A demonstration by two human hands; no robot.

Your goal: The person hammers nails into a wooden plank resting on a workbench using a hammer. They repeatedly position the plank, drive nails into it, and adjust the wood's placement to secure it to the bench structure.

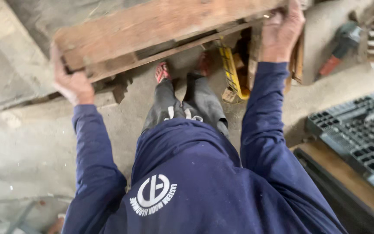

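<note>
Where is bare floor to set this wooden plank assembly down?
Bare concrete floor lies beside the left hand and sleeve. The right hand side is crowded: yellow metal frame, green power tool, grey plastic grid pallet.

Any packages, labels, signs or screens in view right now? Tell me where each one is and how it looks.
No packages, signs or screens.
Shirt emblem: white ring-shaped mark with curved white lettering, on the dark blue shirt front, bottom centre.
Yellow strip: narrow, dark markings too blurred to make out, on the floor under the wooden pallet.
</note>
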